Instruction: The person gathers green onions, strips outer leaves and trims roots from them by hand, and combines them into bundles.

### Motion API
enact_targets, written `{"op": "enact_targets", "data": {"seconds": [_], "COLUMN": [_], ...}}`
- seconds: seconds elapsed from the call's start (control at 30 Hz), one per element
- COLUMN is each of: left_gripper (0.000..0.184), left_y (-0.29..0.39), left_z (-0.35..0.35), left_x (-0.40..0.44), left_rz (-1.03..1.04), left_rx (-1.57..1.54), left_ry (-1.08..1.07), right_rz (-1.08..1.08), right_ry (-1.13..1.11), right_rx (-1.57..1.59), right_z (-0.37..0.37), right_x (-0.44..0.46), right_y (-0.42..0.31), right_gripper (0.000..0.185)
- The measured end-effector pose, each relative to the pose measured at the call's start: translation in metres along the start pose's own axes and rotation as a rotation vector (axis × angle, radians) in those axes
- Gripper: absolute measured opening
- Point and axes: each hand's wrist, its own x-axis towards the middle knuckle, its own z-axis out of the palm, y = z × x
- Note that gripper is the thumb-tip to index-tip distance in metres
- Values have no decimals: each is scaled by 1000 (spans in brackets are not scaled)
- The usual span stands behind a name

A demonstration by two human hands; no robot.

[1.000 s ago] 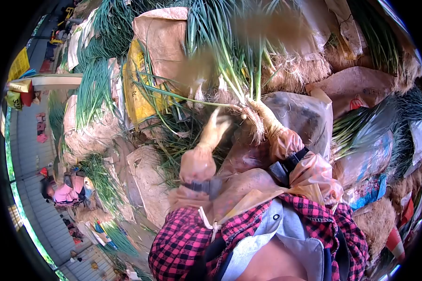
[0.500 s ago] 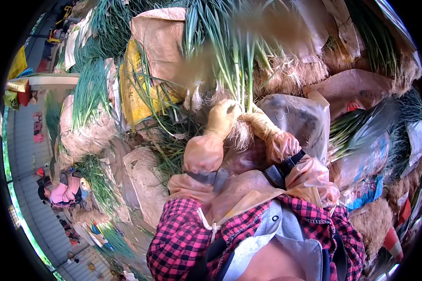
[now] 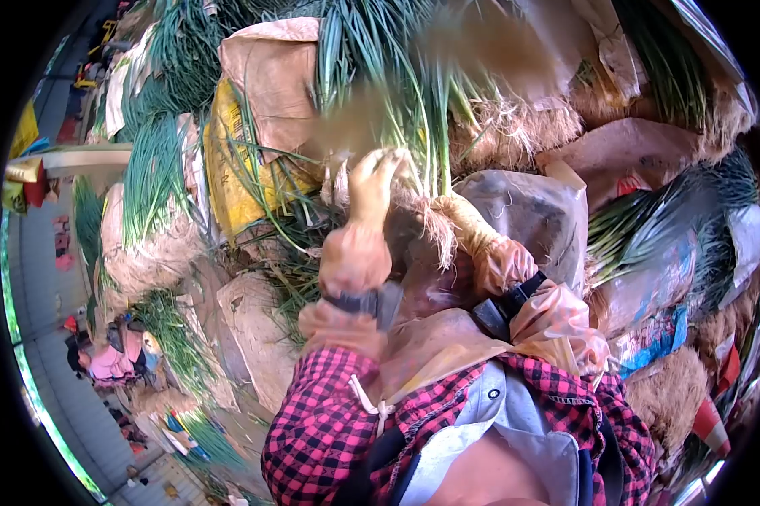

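Note:
Yellow-gloved, my right hand (image 3: 463,223) is closed round the lower stems of a small bunch of green onions (image 3: 431,152), with pale roots hanging below it. My left hand (image 3: 371,187), in a matching glove, is at the white lower stems just left of that bunch. Its fingers are bent together; what they grip is partly hidden and blurred. Behind both hands lies a pile of green onions (image 3: 359,42), leaves pointing away.
A yellow sack (image 3: 228,185) and a tan sack (image 3: 270,80) lie on the left. On the right are a grey plastic-covered bundle (image 3: 528,215) and more onions (image 3: 641,223). A person in pink (image 3: 114,358) is at the far left.
My left hand first came in to the bunch by my right hand, then moved up and left to the stems beside it. The single onion sticking out leftward no longer shows.

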Motion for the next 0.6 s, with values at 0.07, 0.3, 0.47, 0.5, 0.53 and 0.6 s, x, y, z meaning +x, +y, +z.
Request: {"op": "enact_targets", "data": {"seconds": [0.07,0.3,0.47,0.5,0.53,0.6], "left_gripper": [9,20,28,21,21,12], "left_y": [16,-37,-23,-11,-10,-12], "left_z": [-6,-38,12,18,18,8], "left_x": [-26,7,-4,-12,-21,-43], "left_rz": [62,-240,-36,-16,-12,-1], "left_rx": [-328,209,788,698,697,-238], "left_ry": [64,48,163,150,149,72], "right_rz": [-60,18,138,-38,-52,-79], "right_ry": [20,-140,-31,-92,-42,75], "right_rx": [21,47,168,-22,-15,62], "right_z": [4,-8,8,-6,-4,15], "right_x": [1,15,-8,9,11,4], "right_y": [3,6,-7,2,5,4], "right_gripper": [18,29,26,25,20,18]}}
